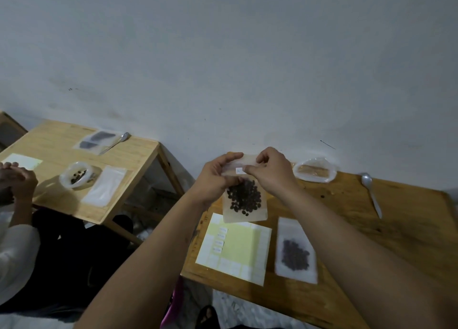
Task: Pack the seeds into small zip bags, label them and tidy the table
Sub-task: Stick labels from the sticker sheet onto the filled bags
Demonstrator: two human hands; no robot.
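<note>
A: You hold the zip bag (245, 204) upright over the table (371, 229), long axis vertical, zip edge on top, and the seeds (244, 197) sit heaped in its lower half.

B: Yes. Your left hand (218, 177) grips its top left edge. Your right hand (270, 172) pinches the top right, fingertips at the small white label (240, 170).

A: Its bottom edge hangs over your label sheet (238, 244).

B: Your second filled bag (296, 252) lies flat just right of that sheet, pointing away from you.
</note>
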